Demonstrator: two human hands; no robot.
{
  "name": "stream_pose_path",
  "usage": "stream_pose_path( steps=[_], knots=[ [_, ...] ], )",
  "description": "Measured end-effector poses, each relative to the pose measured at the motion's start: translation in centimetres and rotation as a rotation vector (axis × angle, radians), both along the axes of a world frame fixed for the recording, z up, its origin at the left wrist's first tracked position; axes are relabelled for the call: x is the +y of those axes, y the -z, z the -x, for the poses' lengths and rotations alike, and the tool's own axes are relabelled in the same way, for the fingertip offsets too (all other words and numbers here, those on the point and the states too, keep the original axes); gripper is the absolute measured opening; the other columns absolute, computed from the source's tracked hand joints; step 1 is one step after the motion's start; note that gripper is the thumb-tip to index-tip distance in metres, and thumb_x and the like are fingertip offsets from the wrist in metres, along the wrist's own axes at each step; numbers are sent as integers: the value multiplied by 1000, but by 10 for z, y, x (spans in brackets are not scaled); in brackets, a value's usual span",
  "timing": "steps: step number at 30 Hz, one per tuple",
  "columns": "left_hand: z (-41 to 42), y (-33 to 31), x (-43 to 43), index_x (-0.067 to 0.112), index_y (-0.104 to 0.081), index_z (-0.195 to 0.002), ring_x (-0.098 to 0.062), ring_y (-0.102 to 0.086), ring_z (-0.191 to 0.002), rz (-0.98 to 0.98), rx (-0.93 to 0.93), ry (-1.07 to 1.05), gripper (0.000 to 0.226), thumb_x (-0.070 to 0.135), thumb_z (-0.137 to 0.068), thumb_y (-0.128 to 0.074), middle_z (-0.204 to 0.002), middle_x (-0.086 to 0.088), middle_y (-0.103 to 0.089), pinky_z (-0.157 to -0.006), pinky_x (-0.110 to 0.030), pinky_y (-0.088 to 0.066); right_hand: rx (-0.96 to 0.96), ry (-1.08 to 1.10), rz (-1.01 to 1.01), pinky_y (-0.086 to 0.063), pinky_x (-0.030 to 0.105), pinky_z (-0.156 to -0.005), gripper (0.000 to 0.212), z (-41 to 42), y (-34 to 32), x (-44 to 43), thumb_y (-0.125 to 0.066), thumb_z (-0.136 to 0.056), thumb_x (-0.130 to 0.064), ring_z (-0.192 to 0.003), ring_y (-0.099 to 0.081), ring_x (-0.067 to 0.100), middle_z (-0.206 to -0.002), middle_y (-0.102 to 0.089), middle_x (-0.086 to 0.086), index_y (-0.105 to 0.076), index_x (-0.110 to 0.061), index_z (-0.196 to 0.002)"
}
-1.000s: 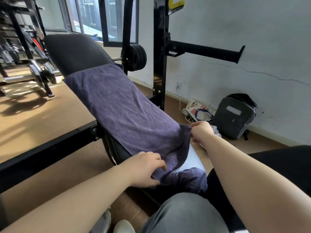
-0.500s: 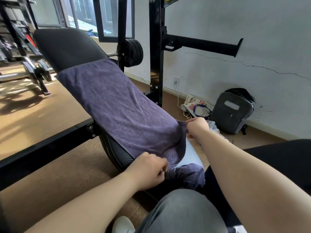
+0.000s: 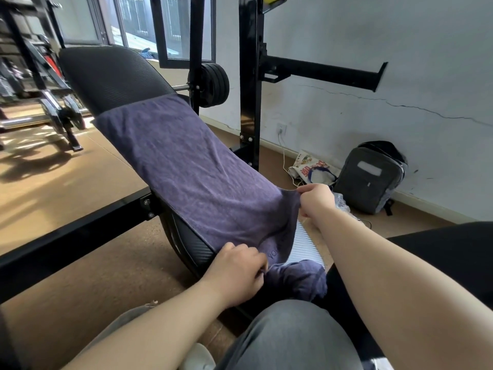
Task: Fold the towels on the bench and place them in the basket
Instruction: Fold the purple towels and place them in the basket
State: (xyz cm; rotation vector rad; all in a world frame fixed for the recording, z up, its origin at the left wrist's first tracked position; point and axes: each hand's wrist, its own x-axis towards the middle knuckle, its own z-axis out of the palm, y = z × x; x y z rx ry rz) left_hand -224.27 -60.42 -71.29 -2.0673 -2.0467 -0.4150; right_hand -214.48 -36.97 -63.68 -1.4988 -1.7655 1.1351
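A long purple terry towel lies spread along the padded black desk. The left grip and right grip each pinch a corner, clamped on its edge at the desk's near end, likely to lift it for a first fold.

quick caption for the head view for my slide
Left hand and right hand pinch the near edge of a purple towel spread on a black bench.

Left hand, right hand, each grip pinching towel
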Motion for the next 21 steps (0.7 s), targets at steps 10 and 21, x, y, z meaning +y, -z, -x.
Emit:
stream_pose_path(
  steps=[10,21],
  knots=[
    [53,-54,-11,19,-67,-79,-13,-58,-72,-459,-551,-332,25,39,-93,-60,-77,7,-63,-71,-25,-44,111,-90,-270,-57,31,-71,23,19,-29,-17,-59,-90,-17,-79,-67,18,-88,-74,-7,-78,-30,-93],
    [111,-121,-32,21,-70,-100,-12,-73,-64,-512,-1017,-557,13,32,-99,-64,-92,4,-73,-53,-19,-56,241,-106,-334,-63,45,-78,18,59,-73,-2,-61,-85,-19,-83,-73,29,-84,-75,4,-69,-30,-75]
  ],
)
